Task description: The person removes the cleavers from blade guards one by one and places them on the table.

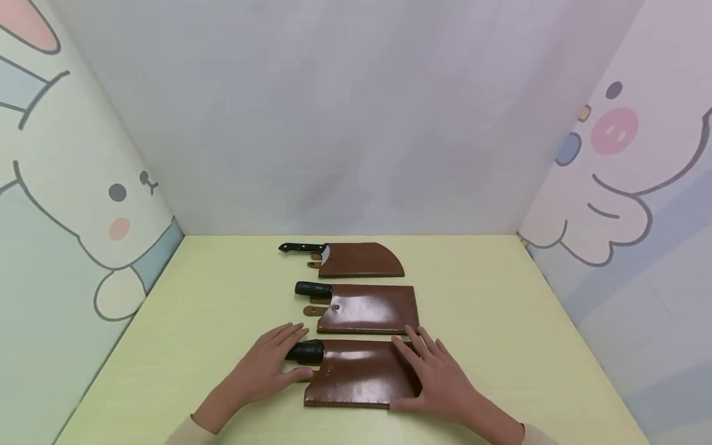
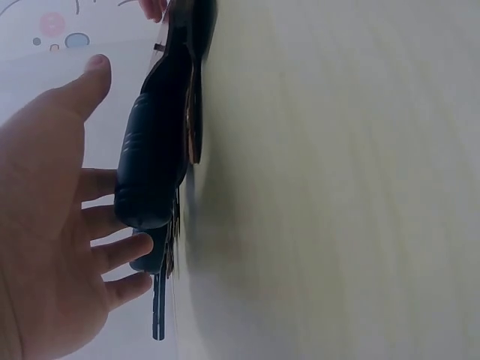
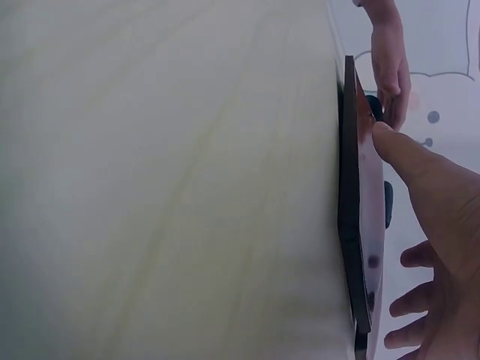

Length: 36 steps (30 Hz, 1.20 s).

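Nearest me lies a knife in a brown leather sheath (image 1: 364, 374), its black handle (image 2: 146, 161) pointing left. My left hand (image 1: 267, 364) is beside that handle, fingers spread past its far side and thumb near the sheath's strap. In the left wrist view those fingers are loosely extended, not wrapped round the handle. My right hand (image 1: 439, 383) spreads over the right end of the same sheath, thumb at the near corner and fingertips by the far one. In the right wrist view the sheath (image 3: 367, 202) shows edge-on, with the right thumb near its face.
Behind it lie two more knives in brown sheaths: one in a rectangular sheath (image 1: 372, 309) and, farther back, one in a curved sheath (image 1: 364, 259) with a riveted black handle (image 1: 303, 247). A grey wall (image 1: 350, 123) and cartoon-printed side panels border the pale yellow table (image 1: 222, 296).
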Each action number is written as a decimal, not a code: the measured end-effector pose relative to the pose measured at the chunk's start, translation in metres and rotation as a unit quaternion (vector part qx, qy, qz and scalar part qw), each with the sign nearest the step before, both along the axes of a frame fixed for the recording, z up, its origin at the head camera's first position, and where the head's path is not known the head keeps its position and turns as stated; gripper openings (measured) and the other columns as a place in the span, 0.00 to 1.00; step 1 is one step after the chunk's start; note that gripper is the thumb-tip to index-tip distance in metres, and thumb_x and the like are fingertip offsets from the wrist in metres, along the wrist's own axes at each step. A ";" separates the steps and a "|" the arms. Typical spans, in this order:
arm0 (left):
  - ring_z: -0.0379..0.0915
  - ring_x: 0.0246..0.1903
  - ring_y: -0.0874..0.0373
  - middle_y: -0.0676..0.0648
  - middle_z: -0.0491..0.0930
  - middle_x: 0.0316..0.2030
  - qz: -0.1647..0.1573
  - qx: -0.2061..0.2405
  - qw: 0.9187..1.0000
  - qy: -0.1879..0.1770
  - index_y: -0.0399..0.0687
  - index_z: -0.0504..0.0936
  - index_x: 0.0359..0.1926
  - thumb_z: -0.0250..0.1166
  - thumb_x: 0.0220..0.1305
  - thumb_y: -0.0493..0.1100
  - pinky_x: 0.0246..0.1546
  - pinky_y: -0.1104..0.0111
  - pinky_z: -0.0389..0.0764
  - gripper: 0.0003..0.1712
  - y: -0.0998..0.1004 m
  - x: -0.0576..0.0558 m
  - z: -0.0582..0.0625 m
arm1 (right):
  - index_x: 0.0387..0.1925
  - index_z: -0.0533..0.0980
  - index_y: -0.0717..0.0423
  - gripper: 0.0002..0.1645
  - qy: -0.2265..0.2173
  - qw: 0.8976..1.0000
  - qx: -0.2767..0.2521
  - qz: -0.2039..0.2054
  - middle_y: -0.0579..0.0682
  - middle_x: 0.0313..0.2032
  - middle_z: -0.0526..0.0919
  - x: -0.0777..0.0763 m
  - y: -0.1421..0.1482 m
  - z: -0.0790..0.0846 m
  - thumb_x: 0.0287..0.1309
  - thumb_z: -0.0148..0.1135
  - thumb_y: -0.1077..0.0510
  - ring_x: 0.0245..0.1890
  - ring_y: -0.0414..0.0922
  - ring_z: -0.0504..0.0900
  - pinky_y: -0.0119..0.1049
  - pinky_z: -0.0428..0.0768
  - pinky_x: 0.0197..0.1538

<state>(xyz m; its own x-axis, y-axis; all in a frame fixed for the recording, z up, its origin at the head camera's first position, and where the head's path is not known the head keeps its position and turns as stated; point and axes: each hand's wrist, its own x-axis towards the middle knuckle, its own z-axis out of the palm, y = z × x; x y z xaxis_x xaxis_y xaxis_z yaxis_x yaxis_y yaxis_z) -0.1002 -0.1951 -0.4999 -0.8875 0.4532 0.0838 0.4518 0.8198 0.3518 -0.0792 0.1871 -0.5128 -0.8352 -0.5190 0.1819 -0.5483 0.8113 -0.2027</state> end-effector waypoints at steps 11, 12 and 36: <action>0.70 0.55 0.54 0.51 0.76 0.55 -0.011 0.013 1.000 0.007 0.53 0.81 0.62 0.59 0.62 0.77 0.57 0.50 0.75 0.42 0.001 -0.002 -0.001 | 0.80 0.57 0.45 0.77 -0.045 0.998 0.030 0.041 0.62 0.75 0.62 -0.002 -0.001 -0.003 0.34 0.57 0.07 0.75 0.64 0.61 0.69 0.67 0.66; 0.70 0.54 0.55 0.52 0.76 0.55 -0.012 0.017 1.000 0.004 0.53 0.81 0.62 0.60 0.61 0.77 0.57 0.50 0.75 0.41 0.001 -0.003 0.000 | 0.79 0.58 0.46 0.76 -0.045 0.997 0.030 0.046 0.62 0.74 0.63 -0.003 -0.001 -0.002 0.34 0.58 0.08 0.74 0.63 0.62 0.68 0.67 0.66; 0.70 0.40 0.60 0.55 0.79 0.42 -0.025 0.025 0.999 -0.005 0.47 0.87 0.54 0.76 0.58 0.50 0.40 0.64 0.77 0.23 0.006 -0.008 0.006 | 0.75 0.66 0.45 0.69 -0.030 0.999 0.016 0.041 0.61 0.70 0.71 -0.003 -0.001 0.007 0.36 0.67 0.13 0.70 0.59 0.70 0.51 0.83 0.55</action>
<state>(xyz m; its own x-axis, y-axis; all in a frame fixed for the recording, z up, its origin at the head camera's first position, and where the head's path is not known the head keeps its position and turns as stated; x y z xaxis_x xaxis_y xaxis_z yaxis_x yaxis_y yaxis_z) -0.1085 -0.1896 -0.4939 -0.8650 0.4918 0.0991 0.4878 0.7783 0.3954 -0.0826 0.1857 -0.5059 -0.7990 -0.5904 0.1146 -0.6003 0.7713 -0.2116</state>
